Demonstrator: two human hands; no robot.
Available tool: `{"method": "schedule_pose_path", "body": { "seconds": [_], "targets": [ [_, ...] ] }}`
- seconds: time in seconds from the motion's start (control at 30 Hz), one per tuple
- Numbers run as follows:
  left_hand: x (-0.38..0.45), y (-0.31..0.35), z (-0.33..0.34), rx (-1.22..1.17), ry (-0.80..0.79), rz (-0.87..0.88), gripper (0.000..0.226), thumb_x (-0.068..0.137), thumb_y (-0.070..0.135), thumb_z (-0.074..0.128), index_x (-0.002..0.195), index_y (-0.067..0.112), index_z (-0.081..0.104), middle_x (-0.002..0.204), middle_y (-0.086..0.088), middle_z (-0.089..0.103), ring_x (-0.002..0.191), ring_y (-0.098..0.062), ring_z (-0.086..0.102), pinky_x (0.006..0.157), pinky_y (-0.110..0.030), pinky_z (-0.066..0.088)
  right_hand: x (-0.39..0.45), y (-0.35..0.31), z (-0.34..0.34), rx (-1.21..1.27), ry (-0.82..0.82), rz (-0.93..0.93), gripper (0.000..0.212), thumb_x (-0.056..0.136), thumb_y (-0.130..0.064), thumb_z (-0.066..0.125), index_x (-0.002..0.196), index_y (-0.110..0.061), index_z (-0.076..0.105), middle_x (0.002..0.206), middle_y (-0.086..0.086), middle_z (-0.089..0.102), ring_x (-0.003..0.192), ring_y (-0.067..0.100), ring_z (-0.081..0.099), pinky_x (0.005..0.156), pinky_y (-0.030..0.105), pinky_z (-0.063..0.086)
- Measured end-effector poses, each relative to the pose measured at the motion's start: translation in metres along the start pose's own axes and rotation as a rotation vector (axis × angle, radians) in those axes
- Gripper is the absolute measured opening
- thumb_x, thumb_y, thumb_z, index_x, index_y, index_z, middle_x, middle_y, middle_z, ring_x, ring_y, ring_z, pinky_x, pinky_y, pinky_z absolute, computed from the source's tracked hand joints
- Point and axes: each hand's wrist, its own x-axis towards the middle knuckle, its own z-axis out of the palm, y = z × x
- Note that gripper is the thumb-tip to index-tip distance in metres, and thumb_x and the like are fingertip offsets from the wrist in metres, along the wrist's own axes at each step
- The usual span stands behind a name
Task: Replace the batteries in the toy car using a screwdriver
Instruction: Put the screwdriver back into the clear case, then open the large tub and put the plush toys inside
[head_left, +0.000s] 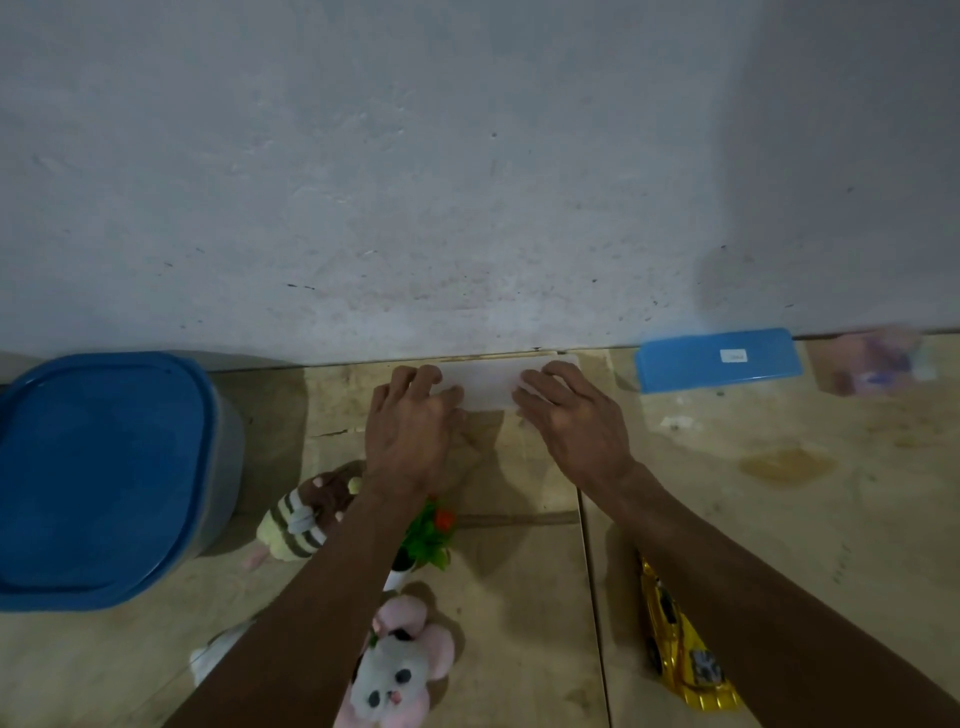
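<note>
A white translucent plastic box (493, 384) lies on the tiled floor against the wall. My left hand (410, 421) grips its left end with curled fingers, and my right hand (566, 410) holds its right end, fingers bent over the top. A yellow toy car (680, 644) lies on the floor at the lower right, partly hidden by my right forearm. No screwdriver or batteries are in sight.
A large blue-lidded tub (98, 478) stands at the left. A blue lid (719, 359) lies by the wall at the right. A striped plush (301, 514), a small potted plant (428, 535) and a pink-eared plush (400, 670) sit under my left forearm.
</note>
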Motion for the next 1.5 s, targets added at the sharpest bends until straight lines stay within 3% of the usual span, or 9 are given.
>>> {"method": "schedule_pose_path", "body": {
  "seconds": [0.43, 0.53, 0.6, 0.67, 0.87, 1.03, 1.1, 1.27, 1.5],
  "targets": [
    [0.015, 0.002, -0.009, 0.006, -0.112, -0.045, 0.027, 0.097, 0.022, 0.057, 0.122, 0.024, 0.069, 0.137, -0.002, 0.05, 0.127, -0.029, 0.041, 0.101, -0.045, 0.041, 0.011, -0.013, 0.002, 0.016, -0.107, 0.169, 0.049, 0.068, 0.001, 0.081, 0.114, -0.012, 0.074, 0.125, 0.004, 0.07, 0.118, 0.031, 0.063, 0.078, 0.038, 0.06],
    [0.017, 0.003, -0.015, 0.023, -0.181, -0.057, 0.033, 0.097, 0.022, 0.057, 0.128, 0.029, 0.064, 0.138, 0.001, 0.046, 0.129, -0.027, 0.038, 0.103, -0.045, 0.038, 0.02, -0.02, -0.007, 0.039, -0.197, 0.243, 0.045, 0.078, -0.002, 0.075, 0.121, -0.013, 0.07, 0.134, 0.005, 0.065, 0.128, 0.032, 0.056, 0.097, 0.045, 0.053],
    [0.015, 0.004, -0.023, 0.021, -0.25, -0.061, 0.043, 0.097, 0.018, 0.055, 0.139, 0.03, 0.055, 0.146, 0.002, 0.043, 0.135, -0.026, 0.035, 0.107, -0.047, 0.035, 0.022, -0.024, -0.015, 0.092, -0.339, 0.268, 0.048, 0.092, -0.007, 0.061, 0.138, -0.015, 0.056, 0.153, 0.005, 0.047, 0.144, 0.029, 0.038, 0.113, 0.049, 0.039],
    [0.004, 0.008, -0.034, 0.0, -0.28, -0.078, 0.048, 0.099, 0.018, 0.051, 0.145, 0.03, 0.049, 0.151, 0.001, 0.042, 0.139, -0.027, 0.033, 0.11, -0.049, 0.033, 0.019, -0.028, -0.026, 0.153, -0.414, 0.294, 0.054, 0.095, -0.01, 0.057, 0.147, -0.017, 0.044, 0.161, 0.006, 0.032, 0.149, 0.027, 0.026, 0.117, 0.051, 0.032],
    [-0.07, 0.005, -0.076, -0.289, -0.047, -0.188, 0.04, 0.096, 0.026, 0.054, 0.135, 0.022, 0.062, 0.138, -0.007, 0.059, 0.123, -0.035, 0.053, 0.101, -0.052, 0.046, -0.005, -0.071, -0.074, 0.54, -0.179, 0.408, 0.048, 0.091, -0.011, 0.061, 0.139, -0.015, 0.054, 0.142, 0.009, 0.054, 0.131, 0.028, 0.051, 0.108, 0.036, 0.042],
    [-0.16, -0.012, -0.101, -0.407, 0.128, -0.273, 0.031, 0.093, 0.03, 0.056, 0.119, 0.021, 0.072, 0.115, -0.003, 0.071, 0.099, -0.024, 0.067, 0.078, -0.037, 0.057, -0.036, -0.139, -0.116, 0.776, -0.146, 0.434, 0.035, 0.095, -0.01, 0.06, 0.13, -0.014, 0.062, 0.12, 0.009, 0.068, 0.11, 0.022, 0.065, 0.09, 0.026, 0.05],
    [-0.196, -0.024, -0.108, -0.425, 0.15, -0.305, 0.031, 0.093, 0.032, 0.055, 0.118, 0.026, 0.072, 0.115, 0.003, 0.072, 0.102, -0.018, 0.066, 0.079, -0.03, 0.054, -0.046, -0.169, -0.125, 0.856, -0.149, 0.447, 0.03, 0.095, -0.012, 0.06, 0.125, -0.016, 0.064, 0.114, 0.003, 0.069, 0.104, 0.016, 0.065, 0.084, 0.021, 0.048],
    [-0.254, -0.072, -0.118, -0.406, 0.221, -0.511, 0.028, 0.088, 0.015, 0.07, 0.116, 0.017, 0.074, 0.115, -0.008, 0.073, 0.102, -0.028, 0.068, 0.083, -0.03, 0.049, -0.044, -0.238, -0.127, 0.985, -0.181, 0.419, 0.026, 0.096, -0.012, 0.06, 0.12, -0.017, 0.067, 0.103, -0.006, 0.066, 0.097, 0.01, 0.062, 0.081, 0.02, 0.049],
    [-0.261, -0.179, -0.129, -0.49, 0.269, -0.714, 0.046, 0.091, 0.016, 0.071, 0.133, 0.003, 0.059, 0.129, -0.02, 0.062, 0.119, -0.038, 0.059, 0.098, -0.047, 0.049, 0.024, -0.322, -0.087, 0.939, -0.209, 0.527, 0.026, 0.097, -0.017, 0.059, 0.122, -0.013, 0.064, 0.109, 0.003, 0.069, 0.103, 0.022, 0.066, 0.085, 0.027, 0.05]
  ]
}}
